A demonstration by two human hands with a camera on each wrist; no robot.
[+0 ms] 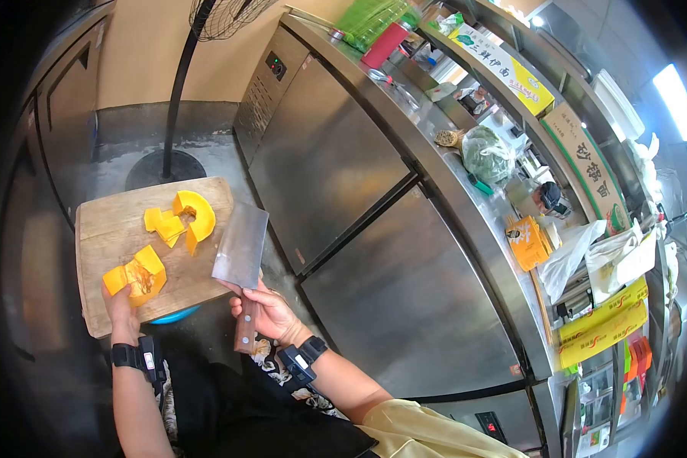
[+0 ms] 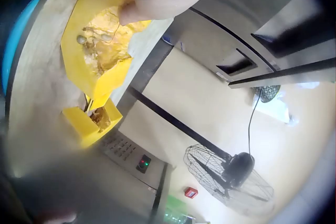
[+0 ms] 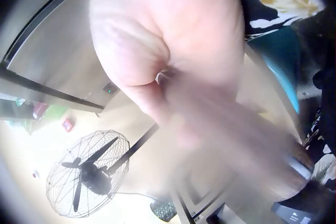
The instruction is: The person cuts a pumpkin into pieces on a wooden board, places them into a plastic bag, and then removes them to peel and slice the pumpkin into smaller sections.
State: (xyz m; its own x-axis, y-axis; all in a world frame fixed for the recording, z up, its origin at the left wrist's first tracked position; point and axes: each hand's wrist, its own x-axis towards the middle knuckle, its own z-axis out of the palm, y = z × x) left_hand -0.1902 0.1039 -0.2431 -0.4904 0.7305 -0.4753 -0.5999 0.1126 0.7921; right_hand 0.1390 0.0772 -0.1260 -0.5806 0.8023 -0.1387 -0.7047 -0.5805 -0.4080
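While the left hand [image 1: 120,311] grips a thick pumpkin chunk [image 1: 154,267] at the near end of the wooden cutting board [image 1: 99,237], the right hand [image 1: 273,314] has its fingers curled round the brown handle [image 1: 246,324] of a cleaver [image 1: 240,248]. The broad blade points away from the person, beside the board's right edge in the head view; whether it touches the board cannot be told. The held chunk's hollow, stringy inside shows, and in the left wrist view a couple of seeds [image 2: 81,39] cling there. Farther up the board lie a curved pumpkin piece [image 1: 201,220] and, just beside it, smaller pumpkin pieces [image 1: 163,224]. Part of something blue [image 1: 174,315] shows below the board's near edge. Beyond stands a black fan [image 1: 177,91], and to the right a steel cabinet [image 1: 336,153] carries a bagged green bundle [image 1: 487,155] and an orange package [image 1: 528,243].
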